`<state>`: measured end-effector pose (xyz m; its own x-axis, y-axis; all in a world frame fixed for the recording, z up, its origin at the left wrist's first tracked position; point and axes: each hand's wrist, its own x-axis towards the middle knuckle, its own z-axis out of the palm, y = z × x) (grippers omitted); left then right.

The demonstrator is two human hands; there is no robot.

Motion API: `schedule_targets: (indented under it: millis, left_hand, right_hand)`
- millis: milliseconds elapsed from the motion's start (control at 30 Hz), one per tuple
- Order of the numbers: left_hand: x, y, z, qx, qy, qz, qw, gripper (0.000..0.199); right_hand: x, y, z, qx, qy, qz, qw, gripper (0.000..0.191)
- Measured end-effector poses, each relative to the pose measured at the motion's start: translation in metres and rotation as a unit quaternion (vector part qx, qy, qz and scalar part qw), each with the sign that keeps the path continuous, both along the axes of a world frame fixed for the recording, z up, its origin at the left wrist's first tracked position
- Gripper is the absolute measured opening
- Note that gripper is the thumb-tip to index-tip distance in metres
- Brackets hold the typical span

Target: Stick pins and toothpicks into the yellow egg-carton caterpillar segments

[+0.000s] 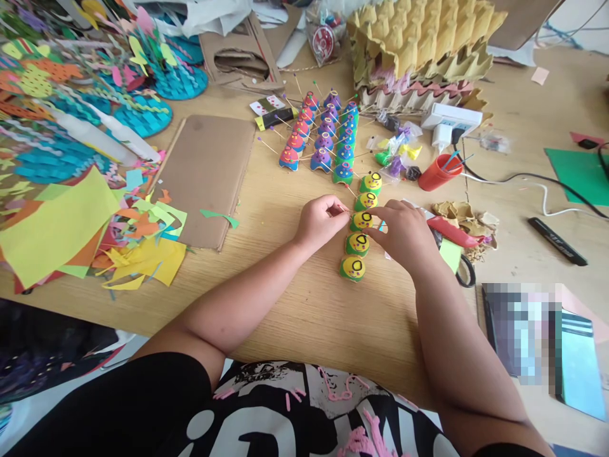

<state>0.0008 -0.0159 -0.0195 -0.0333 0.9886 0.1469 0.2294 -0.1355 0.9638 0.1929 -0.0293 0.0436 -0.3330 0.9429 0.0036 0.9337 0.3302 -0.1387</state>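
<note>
A strip of egg-carton bumps [358,244], painted yellow over green with a dark ring on each bump, lies lengthwise in front of me. My left hand [323,219] is pinched at the strip's left side. Whatever sits between its fingertips is too small to make out. From the right, my right hand [402,228] grips the strip at its middle bumps, thumb and forefinger on its side. Just beyond stand three more painted strips: a red one [298,133], a purple one [325,130] and a blue-green one [346,143], with thin bead-tipped sticks poking out.
Left are a cardboard sheet [204,171], yellow paper scraps [57,235] and white glue bottles [114,133]. Egg trays [419,38] are stacked at the back. To the right are a red cup [440,172], a power strip [450,117] with cables and a black marker [556,241].
</note>
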Motion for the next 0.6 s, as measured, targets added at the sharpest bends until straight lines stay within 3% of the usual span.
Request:
schedule_targets:
  millis: [367, 600]
  left_hand:
    - [-0.0012, 0.0035, -0.0008, 0.007, 0.025, 0.032, 0.999, 0.009]
    - [0.0000, 0.0015, -0.0012, 0.008, 0.023, 0.009, 1.000, 0.008]
  right_hand:
    - [0.0006, -0.0003, -0.0005, 0.012, 0.005, 0.006, 1.000, 0.028]
    - [-0.0009, -0.0005, 0.0020, 0.000, 0.000, 0.000, 1.000, 0.030]
